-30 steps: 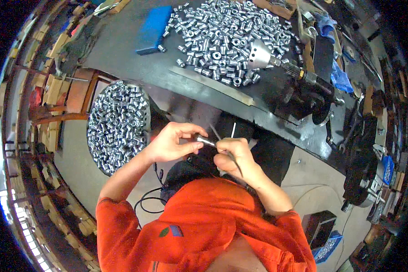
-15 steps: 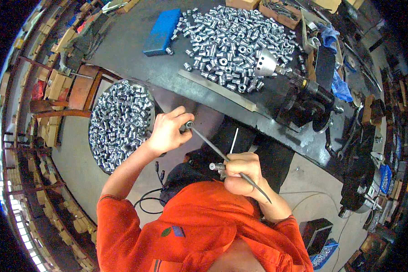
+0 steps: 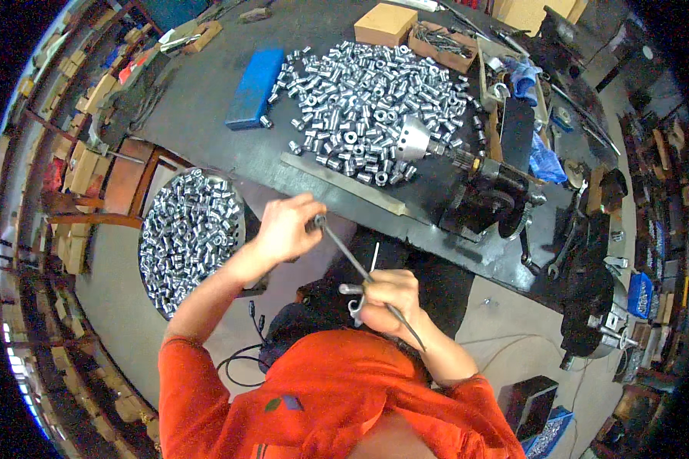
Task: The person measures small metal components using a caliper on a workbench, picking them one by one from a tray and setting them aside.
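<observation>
My left hand is closed around one end of a long, thin, dark file, where a small grey metal ring shows at the fingers. Whether that ring is a ferrule or a separate part, I cannot tell. My right hand grips the file farther along, and its tapered end sticks out past the wrist. Beside the right fingers are a short metal cylinder and a curved, ring-like metal piece; how they are held is partly hidden. A thin white stick shows just beyond this hand.
Shiny metal fittings lie heaped on the dark bench, with more in a round container at left. A blue box, a flat metal bar and a clamped machine with a perforated metal cone stand nearby. Shelves line the left.
The bench and its contents have shifted down and left in view. Both hands keep hold of the file; the ring-like piece below the right fingers now shows more.
</observation>
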The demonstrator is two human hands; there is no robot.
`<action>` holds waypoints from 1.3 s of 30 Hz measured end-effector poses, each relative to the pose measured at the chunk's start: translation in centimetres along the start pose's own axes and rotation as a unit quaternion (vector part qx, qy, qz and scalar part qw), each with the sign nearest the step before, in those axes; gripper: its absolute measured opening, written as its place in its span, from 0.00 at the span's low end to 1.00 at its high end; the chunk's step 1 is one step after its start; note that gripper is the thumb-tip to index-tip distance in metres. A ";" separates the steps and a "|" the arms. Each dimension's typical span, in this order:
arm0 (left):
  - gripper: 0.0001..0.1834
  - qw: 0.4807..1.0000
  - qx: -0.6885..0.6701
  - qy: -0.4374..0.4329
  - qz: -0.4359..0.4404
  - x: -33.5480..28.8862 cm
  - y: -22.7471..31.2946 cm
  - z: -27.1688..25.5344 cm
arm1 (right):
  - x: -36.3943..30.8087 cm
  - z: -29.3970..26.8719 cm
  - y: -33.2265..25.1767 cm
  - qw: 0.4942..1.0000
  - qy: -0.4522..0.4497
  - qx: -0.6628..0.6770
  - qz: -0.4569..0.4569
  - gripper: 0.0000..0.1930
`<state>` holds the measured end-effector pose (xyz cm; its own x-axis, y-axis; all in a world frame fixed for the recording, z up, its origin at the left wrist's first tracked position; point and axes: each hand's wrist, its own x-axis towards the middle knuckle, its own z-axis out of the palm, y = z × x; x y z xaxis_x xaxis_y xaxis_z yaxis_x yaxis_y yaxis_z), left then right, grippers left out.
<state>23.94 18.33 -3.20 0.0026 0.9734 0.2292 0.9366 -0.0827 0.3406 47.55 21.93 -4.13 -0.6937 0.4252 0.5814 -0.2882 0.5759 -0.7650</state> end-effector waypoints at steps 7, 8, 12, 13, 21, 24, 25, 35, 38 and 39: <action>0.19 0.987 -0.079 0.141 0.000 12.3 -3.0 0.1 | -0.6 -0.1 -0.6 0.998 0.050 -0.005 0.040 0.14; 0.20 0.972 -0.183 0.142 -0.049 13.1 -3.7 -0.4 | -0.4 0.2 -0.6 0.998 0.057 -0.010 0.037 0.14; 0.18 0.979 -0.155 0.124 -0.053 11.0 -4.5 -4.3 | -0.9 0.3 -0.8 0.994 0.098 -0.030 0.045 0.13; 0.17 0.980 -0.141 0.110 -0.084 9.1 -5.6 -4.9 | -1.2 0.2 -0.6 0.994 0.091 -0.024 0.058 0.13; 0.20 0.969 0.007 -0.010 -0.245 -7.9 -14.9 -5.2 | -0.8 1.3 0.0 0.996 0.056 0.016 0.070 0.14; 0.18 0.971 0.033 -0.033 -0.234 -8.0 -14.5 -3.7 | -0.6 1.4 -0.1 0.997 0.035 0.023 0.068 0.15; 0.18 0.973 0.086 -0.050 -0.208 -7.7 -14.5 -3.0 | -0.6 1.4 -0.1 0.997 0.027 0.028 0.070 0.15; 0.10 0.967 -0.075 -0.024 -0.243 -6.1 -10.2 -4.9 | -1.6 1.4 0.5 0.993 -0.001 0.018 0.117 0.15; 0.07 0.840 -0.477 -0.015 -0.258 -6.9 -5.6 -5.4 | -0.6 1.4 0.3 0.993 -0.025 0.039 0.109 0.18; 0.08 0.790 -0.534 -0.061 -0.295 -7.1 -4.0 -5.1 | -0.5 1.5 0.3 0.991 -0.036 0.046 0.123 0.17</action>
<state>18.34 10.66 -1.54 -0.2290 0.9177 -0.3246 -0.0424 0.3238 0.9452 46.80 20.81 -5.11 -0.7951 0.4920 0.3546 -0.1605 0.3932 -0.9053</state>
